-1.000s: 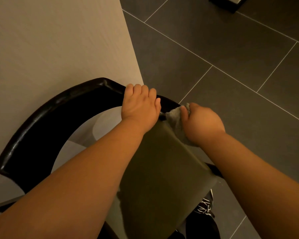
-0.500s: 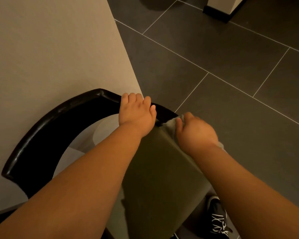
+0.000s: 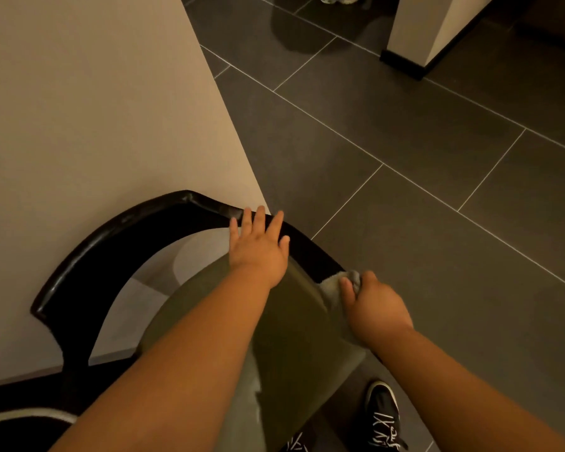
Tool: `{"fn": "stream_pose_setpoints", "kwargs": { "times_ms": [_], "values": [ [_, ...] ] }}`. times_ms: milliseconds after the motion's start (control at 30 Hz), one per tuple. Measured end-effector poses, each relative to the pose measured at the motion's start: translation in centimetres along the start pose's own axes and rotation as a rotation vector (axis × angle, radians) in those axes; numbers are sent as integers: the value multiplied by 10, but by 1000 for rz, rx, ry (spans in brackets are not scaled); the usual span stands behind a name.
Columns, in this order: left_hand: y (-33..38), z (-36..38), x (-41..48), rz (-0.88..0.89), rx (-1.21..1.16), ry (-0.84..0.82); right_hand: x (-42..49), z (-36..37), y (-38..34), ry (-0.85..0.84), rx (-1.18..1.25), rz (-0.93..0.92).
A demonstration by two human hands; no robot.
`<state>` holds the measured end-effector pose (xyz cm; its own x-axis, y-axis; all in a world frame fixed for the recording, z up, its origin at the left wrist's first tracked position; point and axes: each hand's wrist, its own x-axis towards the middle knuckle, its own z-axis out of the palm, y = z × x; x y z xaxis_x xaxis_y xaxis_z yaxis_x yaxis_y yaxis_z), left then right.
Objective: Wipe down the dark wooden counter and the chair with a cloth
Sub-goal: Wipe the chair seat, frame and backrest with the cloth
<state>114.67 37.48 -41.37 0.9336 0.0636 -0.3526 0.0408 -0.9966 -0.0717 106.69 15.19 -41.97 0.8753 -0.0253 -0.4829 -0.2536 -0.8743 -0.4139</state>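
Bracing chair (image 3: 291, 347) with your flat, straight-fingered left hand (image 3: 258, 252), likely so it won't shift | your right hand (image 3: 372, 308) grips bunched cloth (image 3: 335, 283) against backrest (image 3: 313, 256) end for pressure.

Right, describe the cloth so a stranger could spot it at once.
Find the chair with the curved black backrest. Follow the backrest to its right end, where it meets the olive seat. There the right hand grips the cloth: a crumpled grey rag, the only pale, soft thing there.
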Motion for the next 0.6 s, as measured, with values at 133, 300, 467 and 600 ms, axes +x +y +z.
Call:
{"fn": "stream_pose_setpoints", "kwargs": {
  "times_ms": [133,300,467,600],
  "values": [
    [20,-1,-52,-2,-296,-123,35,-25,-22,-135,17,-80],
    [17,-31,-86,-27,-287,-226,22,-63,-35,-137,-125,-164],
    [5,-79,-130,-125,-357,-232,-19,-108,-45,-148,-110,-174],
    [-9,-103,-165,-178,-395,-236,-35,-142,-65,-220,-33,-105]
  ]
}}
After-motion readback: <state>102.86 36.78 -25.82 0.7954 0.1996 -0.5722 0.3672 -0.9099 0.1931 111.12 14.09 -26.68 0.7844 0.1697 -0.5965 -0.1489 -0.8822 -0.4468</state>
